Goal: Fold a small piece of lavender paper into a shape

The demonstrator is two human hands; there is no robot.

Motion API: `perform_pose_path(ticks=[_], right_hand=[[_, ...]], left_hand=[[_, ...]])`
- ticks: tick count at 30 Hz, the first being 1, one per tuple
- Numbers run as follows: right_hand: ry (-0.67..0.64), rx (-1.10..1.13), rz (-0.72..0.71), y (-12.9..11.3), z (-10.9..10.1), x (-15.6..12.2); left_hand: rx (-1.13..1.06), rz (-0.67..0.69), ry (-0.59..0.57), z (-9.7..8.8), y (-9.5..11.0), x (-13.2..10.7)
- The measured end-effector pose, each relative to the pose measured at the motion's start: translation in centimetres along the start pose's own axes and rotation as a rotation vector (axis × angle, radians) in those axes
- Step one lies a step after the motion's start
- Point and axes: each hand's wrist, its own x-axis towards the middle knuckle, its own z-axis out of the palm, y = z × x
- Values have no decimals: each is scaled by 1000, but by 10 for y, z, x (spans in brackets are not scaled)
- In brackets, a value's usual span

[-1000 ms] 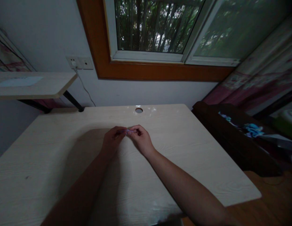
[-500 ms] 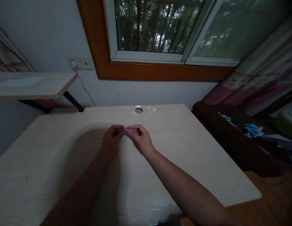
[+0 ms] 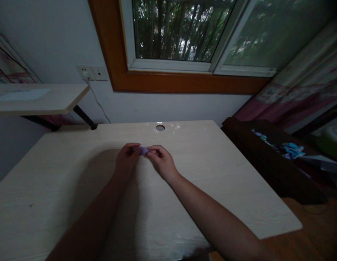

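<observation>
A small light-purple piece (image 3: 143,150), perhaps folded paper, is held between my hands above the pale wooden desk (image 3: 211,174). My left hand (image 3: 128,156) is closed, with thumb and fingers pinching the piece's left end. At its right edge, the fingertips of my right hand (image 3: 160,156) are pinched together on it. The fingers cover part of the piece, so its full shape is hidden.
Behind my hands the desk has a round cable hole (image 3: 160,127). A raised shelf (image 3: 43,105) on black legs carries a paper sheet (image 3: 24,95) at the left. Dark furniture (image 3: 266,159) with a crumpled blue thing (image 3: 292,150) stands at the right.
My hands have drawn slightly apart, the left one shifting a little left. More of the purple piece now shows between the fingers, and it looks broader.
</observation>
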Motion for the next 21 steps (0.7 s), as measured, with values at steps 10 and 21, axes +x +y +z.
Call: perform_pose_path(ticks=[10,21], right_hand=[[5,-142,-75,-3,-2,-1],[20,-176,-88,-3,-4,0]], left_hand=[[-37,-17,-65,1,-2,0],[59,50,-79,3,-3,-4]])
